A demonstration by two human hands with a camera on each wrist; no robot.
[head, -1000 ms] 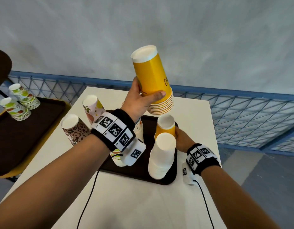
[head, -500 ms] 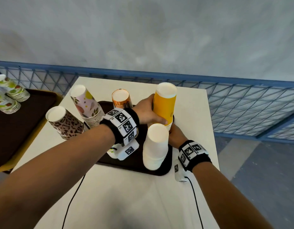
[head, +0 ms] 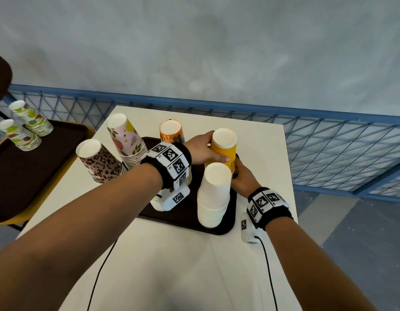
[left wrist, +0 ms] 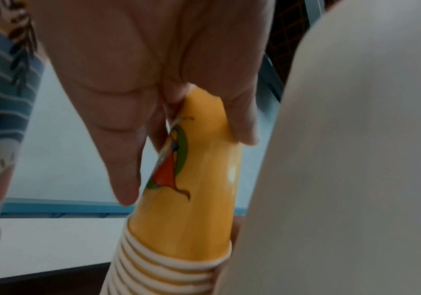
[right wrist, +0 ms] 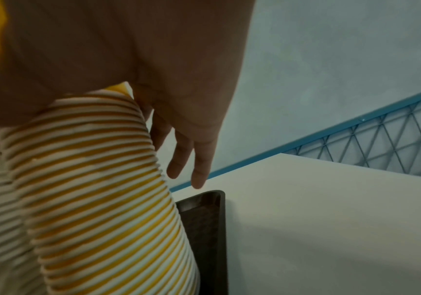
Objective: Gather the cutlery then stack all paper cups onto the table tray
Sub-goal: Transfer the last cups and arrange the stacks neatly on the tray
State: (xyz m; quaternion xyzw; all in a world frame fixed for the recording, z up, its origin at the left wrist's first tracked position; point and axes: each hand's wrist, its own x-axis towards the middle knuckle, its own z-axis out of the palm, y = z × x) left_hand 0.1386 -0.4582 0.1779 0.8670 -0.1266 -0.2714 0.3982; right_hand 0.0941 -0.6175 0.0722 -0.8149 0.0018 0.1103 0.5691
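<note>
A tall stack of upturned yellow paper cups [head: 223, 149] stands at the far right of the dark table tray [head: 185, 215]. My left hand [head: 205, 151] grips its upper part, thumb in front and fingers behind; in the left wrist view they curl round the top yellow cup [left wrist: 199, 179]. My right hand [head: 240, 176] wraps the lower rims of the yellow stack [right wrist: 98, 189], its fingers [right wrist: 186, 169] reaching behind. A white cup stack [head: 214, 194] stands on the tray just in front and hides the yellow stack's base.
An orange patterned cup stack [head: 171, 131] stands at the tray's back. Pink floral [head: 125, 140] and leopard-print [head: 98, 160] stacks are at its left. A second tray [head: 37, 171] on the left carries two green-patterned stacks [head: 26, 129]. A blue mesh railing [head: 329, 140] runs behind the table.
My left hand has lowered the raised yellow cups onto the yellow cups that my right hand holds on the tray, making one tall stack. My right hand stays at the base.
</note>
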